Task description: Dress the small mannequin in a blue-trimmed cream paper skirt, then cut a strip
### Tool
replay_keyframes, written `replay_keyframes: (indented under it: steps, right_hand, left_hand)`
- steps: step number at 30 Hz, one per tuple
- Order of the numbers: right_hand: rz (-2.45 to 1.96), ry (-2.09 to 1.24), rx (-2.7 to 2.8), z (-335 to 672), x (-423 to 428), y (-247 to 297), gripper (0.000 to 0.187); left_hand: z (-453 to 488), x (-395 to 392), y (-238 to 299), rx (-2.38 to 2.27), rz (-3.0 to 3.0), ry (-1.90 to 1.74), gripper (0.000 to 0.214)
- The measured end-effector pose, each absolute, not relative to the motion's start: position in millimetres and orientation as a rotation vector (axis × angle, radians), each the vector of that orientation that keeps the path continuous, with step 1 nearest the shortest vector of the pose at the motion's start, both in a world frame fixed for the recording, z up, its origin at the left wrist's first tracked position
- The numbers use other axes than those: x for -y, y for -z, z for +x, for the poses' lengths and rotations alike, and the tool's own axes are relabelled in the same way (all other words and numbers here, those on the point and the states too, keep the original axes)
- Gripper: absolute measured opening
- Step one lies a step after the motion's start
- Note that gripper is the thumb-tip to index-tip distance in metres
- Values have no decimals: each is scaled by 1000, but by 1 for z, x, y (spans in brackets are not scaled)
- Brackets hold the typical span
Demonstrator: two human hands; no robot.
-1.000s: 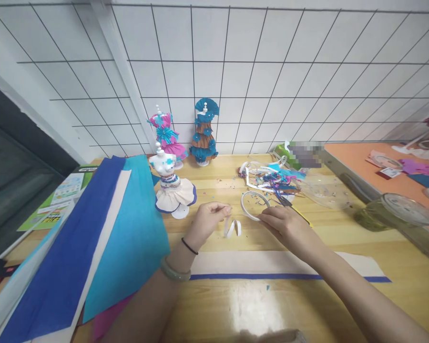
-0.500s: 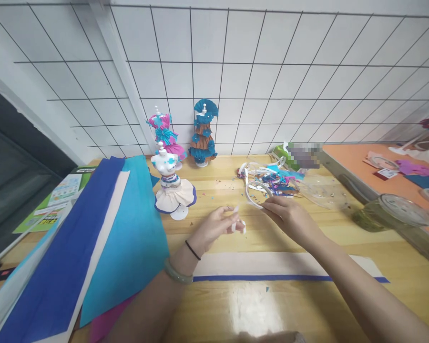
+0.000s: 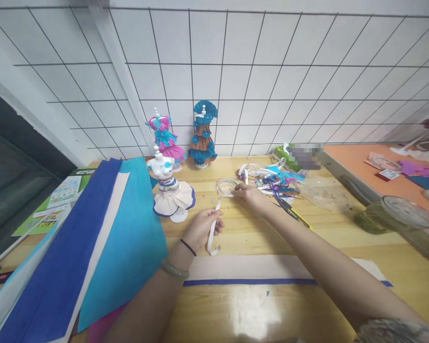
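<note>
My left hand (image 3: 202, 227) pinches a strip of white tape (image 3: 212, 234) between thumb and fingers. Its lower end curls just above the table. My right hand (image 3: 249, 196) is closed on the near right edge of a roll of tape (image 3: 226, 186), low over the wood, farther back than my left hand. In front of both hands lies a long cream paper strip (image 3: 250, 267) with a dark blue border along its near edge. Left of my hands stands a small white dress form (image 3: 162, 166) in a cream skirt with blue trim.
Two dressed forms, one pink and blue (image 3: 164, 138), one teal and brown (image 3: 202, 136), stand by the tiled wall. Paper scraps (image 3: 268, 176), a yellow-edged tool (image 3: 296, 214) and a wide tape roll (image 3: 396, 214) lie right. Blue paper sheets (image 3: 132, 228) cover the left.
My right hand has moved left and away, bringing the tape roll low over the table. The tape strip in my left hand now hangs down. The yellow-edged tool has come into view.
</note>
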State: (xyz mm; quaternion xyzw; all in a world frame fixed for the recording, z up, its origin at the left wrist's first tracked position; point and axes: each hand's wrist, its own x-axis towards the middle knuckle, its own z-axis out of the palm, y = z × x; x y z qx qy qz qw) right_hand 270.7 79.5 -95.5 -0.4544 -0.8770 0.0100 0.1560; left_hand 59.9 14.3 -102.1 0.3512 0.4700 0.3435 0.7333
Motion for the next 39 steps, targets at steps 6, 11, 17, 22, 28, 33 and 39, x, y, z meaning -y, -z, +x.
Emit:
replay_keyframes:
  steps: [6,11,17,22,28,33,39]
  right_hand:
    - [-1650,151,2297,320,-50,94,32]
    - [-2032,283,2155,372,1,101,23]
    - [-2197,243,2125,386,31,111,25]
    - [-2173,139,2055,377,19,96,34]
    - [-2060,-315,2010,325,16,59,36]
    - [-1821,-580,2294,279,11,52,36]
    - [-1807,-164,2551,258,-16,63,33]
  left_hand:
    - [56,-18,100,-1020,670,-774,18]
    - [56,-19,101,-1004,623,-777,11]
    - [58,-20,103,-1002,617,-781,7]
    - [59,-19,101,-1009,612,-777,5]
    - [59,-18,98,-1015,603,-761,4]
    - [59,-17,97,-1023,605,-754,6]
    - [62,-17,97,-1037,610,-746,5]
